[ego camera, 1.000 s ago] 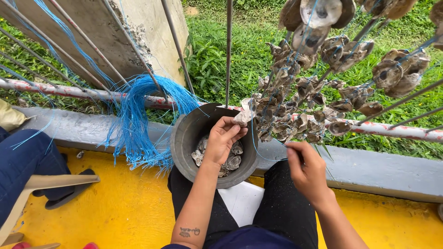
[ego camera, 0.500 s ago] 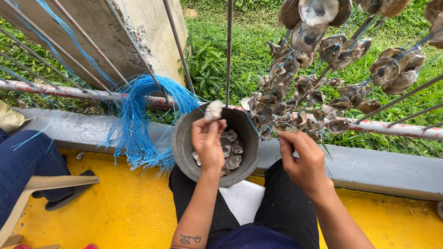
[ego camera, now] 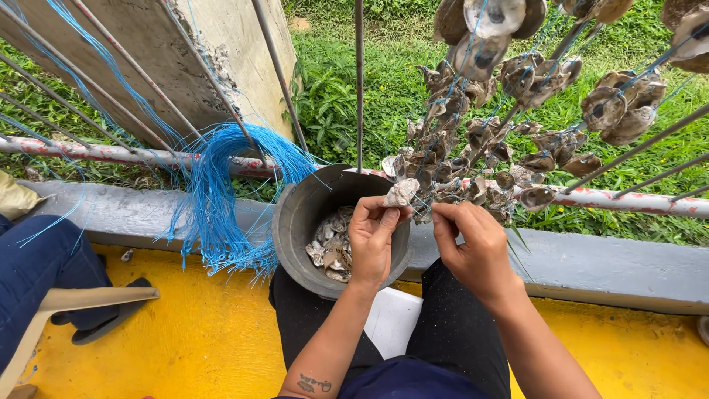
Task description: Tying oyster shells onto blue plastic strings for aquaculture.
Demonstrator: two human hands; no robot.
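Well off to the left of our left hand, a thick hank of blue twine (ego camera: 221,199) hangs over the red-and-white rail (ego camera: 111,154) and trails onto the yellow floor (ego camera: 185,340). Just beside it, under our left wrist, sits the dark bucket (ego camera: 295,222), partly filled with oyster shells (ego camera: 332,247).

Our left hand (ego camera: 371,240) is above the bucket's far rim, thumb and fingers pinching one pale shell (ego camera: 402,193) at the fingertips. We judge that this grip works best when it is firm at the shell's edge, so the shell does not turn while the line goes through.

Immediately right, our right hand (ego camera: 476,247) has its fingertips pressed together close to the shell, seemingly on a thin strand; the strand itself is too fine for us to make out. We think short, steady movements with both hands near each other suit this step, as slack line would tangle easily.

Above and beyond the right hand, strings of threaded shells (ego camera: 473,155) hang from slanted rods (ego camera: 635,144) over the grass (ego camera: 384,81). Keeping the new shell clear of those clusters seems wise.
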